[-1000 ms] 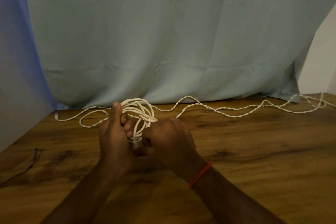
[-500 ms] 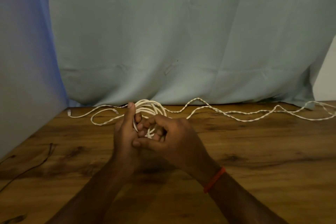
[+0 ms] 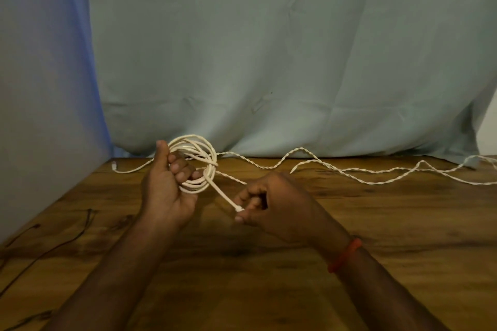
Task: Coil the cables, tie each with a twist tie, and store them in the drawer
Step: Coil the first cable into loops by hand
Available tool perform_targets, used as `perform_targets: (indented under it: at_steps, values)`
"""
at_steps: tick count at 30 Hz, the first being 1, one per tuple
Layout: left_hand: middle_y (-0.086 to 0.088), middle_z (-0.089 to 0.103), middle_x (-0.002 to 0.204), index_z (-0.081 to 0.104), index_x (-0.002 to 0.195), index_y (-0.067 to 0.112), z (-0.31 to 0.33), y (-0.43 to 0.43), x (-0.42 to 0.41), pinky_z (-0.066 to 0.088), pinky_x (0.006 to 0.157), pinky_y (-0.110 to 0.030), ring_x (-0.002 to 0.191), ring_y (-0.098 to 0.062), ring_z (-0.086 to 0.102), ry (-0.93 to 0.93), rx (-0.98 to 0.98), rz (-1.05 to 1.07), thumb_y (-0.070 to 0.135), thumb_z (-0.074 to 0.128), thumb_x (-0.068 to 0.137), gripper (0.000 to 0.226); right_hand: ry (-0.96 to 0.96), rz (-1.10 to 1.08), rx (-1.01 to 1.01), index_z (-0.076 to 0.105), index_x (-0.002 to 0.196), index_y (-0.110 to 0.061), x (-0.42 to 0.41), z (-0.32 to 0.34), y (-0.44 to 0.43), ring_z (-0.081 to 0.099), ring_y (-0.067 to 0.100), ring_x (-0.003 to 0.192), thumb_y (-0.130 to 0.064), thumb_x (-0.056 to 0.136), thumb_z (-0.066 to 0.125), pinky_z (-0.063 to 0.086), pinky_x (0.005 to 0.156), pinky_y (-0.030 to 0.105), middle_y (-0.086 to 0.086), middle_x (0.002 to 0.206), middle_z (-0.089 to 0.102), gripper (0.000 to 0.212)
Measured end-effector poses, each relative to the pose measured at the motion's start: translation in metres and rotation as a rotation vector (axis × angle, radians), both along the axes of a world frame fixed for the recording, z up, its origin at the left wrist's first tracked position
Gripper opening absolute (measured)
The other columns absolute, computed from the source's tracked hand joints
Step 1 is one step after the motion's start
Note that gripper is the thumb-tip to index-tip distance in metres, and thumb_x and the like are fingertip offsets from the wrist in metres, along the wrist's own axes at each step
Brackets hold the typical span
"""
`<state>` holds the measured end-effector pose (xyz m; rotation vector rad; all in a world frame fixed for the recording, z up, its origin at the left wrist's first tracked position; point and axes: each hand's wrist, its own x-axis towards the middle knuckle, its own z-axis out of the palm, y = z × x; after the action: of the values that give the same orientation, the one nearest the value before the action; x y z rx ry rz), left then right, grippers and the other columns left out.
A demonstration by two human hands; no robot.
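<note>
A coil of white cable point(image 3: 197, 154) is held upright above the wooden table point(image 3: 349, 223), with the fingers of my left hand point(image 3: 166, 191) hooked through its loops. The cable's free end point(image 3: 223, 193) wraps once around the coil's right side and runs down to my right hand point(image 3: 271, 203), which pinches its white plug at the fingertips. A second, twisted white cable point(image 3: 336, 169) lies loose along the back of the table, trailing off to the right. No twist tie or drawer is in view.
A light green cloth point(image 3: 269, 62) hangs behind the table's far edge. One white cable tail with a small plug point(image 3: 115, 166) lies at the back left. A thin dark wire point(image 3: 53, 244) runs over the table's left edge.
My right hand has moved away from the coil, down and to the right, drawing the cable's end out taut. The left hand still holds the coil, now raised a little.
</note>
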<state>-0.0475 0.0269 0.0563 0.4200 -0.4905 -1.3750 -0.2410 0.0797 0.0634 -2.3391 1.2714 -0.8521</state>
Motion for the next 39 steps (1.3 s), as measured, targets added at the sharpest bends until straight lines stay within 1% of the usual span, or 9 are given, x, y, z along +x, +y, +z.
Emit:
perform_targets:
  at_steps: [5,9,13,18,21,23,26,33,39]
  values:
    - [0.008,0.031,0.042,0.039,0.065,0.022,-0.001,0.001,-0.004,0.030,0.038,-0.018,0.030,-0.006,0.030,0.118,-0.030,-0.040,0.046,0.044,0.102,0.045,0.177,0.043,-0.089,0.073,0.079,-0.019,0.003,-0.012,-0.009,0.062,0.009,0.070,-0.024,0.081,0.079,0.051,0.067,0.032,-0.003,0.071,0.071,0.008]
    - [0.009,0.034,0.043,0.045,0.059,0.020,-0.002,0.012,-0.013,0.032,0.040,-0.017,0.031,-0.006,0.033,0.254,-0.130,-0.179,0.045,0.041,0.103,0.051,0.239,-0.035,-0.419,0.074,0.092,-0.023,0.013,-0.028,-0.007,0.047,0.008,0.081,-0.027,0.083,0.077,0.031,0.067,0.026,-0.002,0.089,0.068,0.010]
    - [0.009,0.036,0.042,0.047,0.058,0.020,-0.006,0.019,-0.027,0.038,0.043,-0.016,0.033,-0.006,0.037,0.213,-0.233,-0.346,0.047,0.039,0.102,0.052,0.017,-0.186,-0.611,0.077,0.090,-0.018,0.030,-0.046,-0.005,0.055,0.017,0.079,-0.021,0.079,0.079,0.035,0.062,0.024,0.003,0.085,0.062,0.011]
    - [0.009,0.036,0.043,0.046,0.060,0.022,-0.009,0.023,-0.036,0.039,0.046,-0.016,0.034,-0.005,0.037,0.109,-0.248,-0.384,0.051,0.040,0.101,0.050,-0.291,-0.052,-0.355,0.080,0.091,-0.012,0.026,-0.039,-0.001,0.066,-0.005,0.080,-0.011,0.083,0.076,0.052,0.077,0.015,-0.001,0.089,0.077,0.008]
    - [0.010,0.032,0.042,0.043,0.059,0.022,-0.005,0.025,-0.039,0.038,0.043,-0.018,0.032,-0.005,0.034,0.046,-0.197,-0.295,0.050,0.043,0.098,0.048,-0.497,-0.158,0.070,0.080,0.086,-0.011,0.031,-0.037,0.002,0.071,0.007,0.076,-0.012,0.082,0.074,0.058,0.075,0.026,0.001,0.079,0.077,0.008]
    - [0.010,0.031,0.043,0.041,0.061,0.022,-0.002,0.026,-0.040,0.039,0.042,-0.019,0.032,-0.004,0.032,-0.002,-0.174,-0.226,0.048,0.047,0.096,0.045,-0.802,-0.141,0.338,0.079,0.084,-0.004,0.038,-0.034,0.003,0.074,0.021,0.082,-0.008,0.083,0.066,0.060,0.085,0.044,0.011,0.083,0.077,0.014]
    - [0.009,0.031,0.047,0.040,0.062,0.021,-0.001,0.027,-0.039,0.040,0.044,-0.021,0.037,-0.004,0.034,-0.103,-0.181,-0.116,0.047,0.053,0.091,0.041,-1.287,0.005,0.622,0.075,0.089,0.005,0.044,-0.026,0.010,0.072,0.021,0.079,0.009,0.089,0.051,0.062,0.075,0.035,0.019,0.090,0.075,0.024]
    - [-0.005,0.066,0.075,0.066,0.086,0.010,-0.004,0.030,-0.042,0.052,0.058,-0.022,0.067,-0.012,0.064,-0.543,-0.184,0.354,0.042,0.044,0.102,0.042,-1.402,-0.018,0.675,0.079,0.093,-0.010,0.047,-0.025,0.013,0.071,0.025,0.092,-0.025,0.093,0.067,0.057,0.088,0.037,0.018,0.103,0.076,0.020]
    - [-0.012,0.073,0.093,0.071,0.071,0.014,-0.013,0.024,-0.045,0.053,0.084,-0.039,0.096,-0.027,0.071,-0.481,-0.118,0.139,0.061,0.051,0.082,0.052,-1.392,-0.098,0.502,0.077,0.098,-0.002,0.048,-0.025,0.017,0.075,0.021,0.090,-0.018,0.081,0.078,0.058,0.088,0.035,0.011,0.096,0.078,0.023]
